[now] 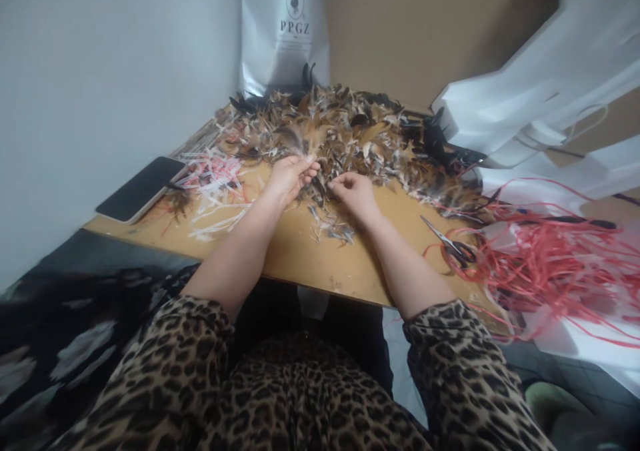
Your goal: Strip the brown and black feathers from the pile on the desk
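A wide heap of brown, black and white feathers [345,127] covers the far part of the wooden table [300,254]. At its near edge, my left hand [293,179] pinches a brownish feather [291,137] between thumb and fingertips, its soft vane sticking up past them. Close by on the right, my right hand [356,196] is closed in a pinch over the heap's front edge; whatever is between those fingertips is too small to make out. Small grey-white feather bits [333,227] lie on the wood between my forearms.
A black-screened phone [143,187] lies at the left edge, beside red and white strips [213,174]. To the right are scissors [453,244] and a tangle of red strings [565,264]. A white printed bag [285,37] stands behind the heap.
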Available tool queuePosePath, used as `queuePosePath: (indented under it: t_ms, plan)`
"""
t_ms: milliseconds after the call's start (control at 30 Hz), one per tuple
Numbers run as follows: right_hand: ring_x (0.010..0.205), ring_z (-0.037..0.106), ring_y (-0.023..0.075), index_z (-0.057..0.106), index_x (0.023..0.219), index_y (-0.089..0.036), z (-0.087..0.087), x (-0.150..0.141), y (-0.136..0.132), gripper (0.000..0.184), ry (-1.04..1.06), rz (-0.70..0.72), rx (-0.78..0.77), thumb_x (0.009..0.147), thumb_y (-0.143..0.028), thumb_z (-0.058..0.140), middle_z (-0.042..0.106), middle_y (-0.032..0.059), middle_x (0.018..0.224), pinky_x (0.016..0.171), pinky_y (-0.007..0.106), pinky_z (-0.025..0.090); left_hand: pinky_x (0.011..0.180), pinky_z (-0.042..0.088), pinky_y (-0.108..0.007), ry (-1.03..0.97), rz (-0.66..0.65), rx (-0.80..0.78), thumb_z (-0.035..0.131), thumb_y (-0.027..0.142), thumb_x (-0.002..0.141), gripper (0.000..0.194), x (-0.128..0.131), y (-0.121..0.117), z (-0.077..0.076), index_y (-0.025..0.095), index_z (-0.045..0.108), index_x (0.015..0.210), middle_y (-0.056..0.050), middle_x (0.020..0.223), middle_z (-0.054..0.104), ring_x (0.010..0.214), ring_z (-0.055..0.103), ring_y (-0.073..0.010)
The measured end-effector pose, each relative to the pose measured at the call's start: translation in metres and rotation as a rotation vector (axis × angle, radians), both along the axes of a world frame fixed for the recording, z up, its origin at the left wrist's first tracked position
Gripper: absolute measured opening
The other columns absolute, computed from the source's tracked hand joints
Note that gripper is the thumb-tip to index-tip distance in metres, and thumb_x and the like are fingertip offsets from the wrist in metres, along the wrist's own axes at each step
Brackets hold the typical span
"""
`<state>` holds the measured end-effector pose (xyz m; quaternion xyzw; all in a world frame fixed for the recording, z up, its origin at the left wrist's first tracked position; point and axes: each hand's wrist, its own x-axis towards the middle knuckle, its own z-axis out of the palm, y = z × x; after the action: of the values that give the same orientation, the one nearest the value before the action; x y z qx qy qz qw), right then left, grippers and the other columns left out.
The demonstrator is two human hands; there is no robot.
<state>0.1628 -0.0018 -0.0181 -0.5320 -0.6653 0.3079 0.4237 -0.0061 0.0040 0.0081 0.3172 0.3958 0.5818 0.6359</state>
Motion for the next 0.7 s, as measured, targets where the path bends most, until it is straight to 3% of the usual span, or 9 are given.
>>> queuePosePath:
  t_ms: [167,267,433,567,700]
  plan:
    - [0.065,0.053,0.0137,0.068,0.073,-0.018,0.002,-0.011,0.000,0.021,-0.353,-0.050,0.145,0.070,-0.039,0.065,0.064,0.0016,0.071,0.064,0.027,0.040,0.045,0.040,-0.010,0.005,-0.023,-0.003,0.070,0.017,0.077,0.012,0.004,-0.003,0.000,0.010,0.062,0.072,0.000,0.062,0.065,0.047,0.055,-0.0009]
    - [0.065,0.054,0.0138,0.069,0.074,-0.018,-0.002,-0.011,0.005,0.015,-0.393,-0.059,0.111,0.071,-0.031,0.061,0.066,0.0021,0.072,0.065,0.028,0.040,0.045,0.040,-0.010,0.012,-0.032,0.010,0.068,0.017,0.078,0.011,0.004,-0.002,-0.002,0.010,0.062,0.072,-0.001,0.062,0.066,0.047,0.055,-0.0010]
    - [0.055,0.051,0.0110,0.067,0.070,-0.016,-0.008,0.002,0.010,0.015,-0.008,-0.035,-0.088,0.067,-0.030,0.061,0.063,-0.0006,0.062,0.057,0.025,0.039,0.045,0.040,-0.010,0.007,-0.032,-0.010,0.068,0.018,0.078,0.010,0.004,0.000,-0.005,0.010,0.063,0.075,-0.001,0.063,0.066,0.047,0.055,-0.0007]
    - [0.047,0.044,0.0078,0.065,0.067,-0.016,0.002,0.012,0.007,0.019,0.396,-0.021,-0.275,0.058,-0.031,0.071,0.059,-0.0029,0.054,0.049,0.023,0.034,0.044,0.040,-0.009,0.007,-0.054,-0.018,0.070,0.018,0.076,0.012,0.004,0.000,-0.005,0.009,0.062,0.074,-0.001,0.064,0.067,0.047,0.055,-0.0007]
    - [0.049,0.047,0.0062,0.063,0.069,-0.017,0.014,0.011,0.005,0.027,0.678,0.058,-0.367,0.050,-0.031,0.078,0.063,-0.0028,0.061,0.047,0.020,0.032,0.045,0.041,-0.010,0.042,-0.153,-0.056,0.069,0.017,0.077,0.012,0.007,-0.002,-0.009,0.008,0.063,0.073,-0.004,0.065,0.067,0.048,0.057,-0.0017]
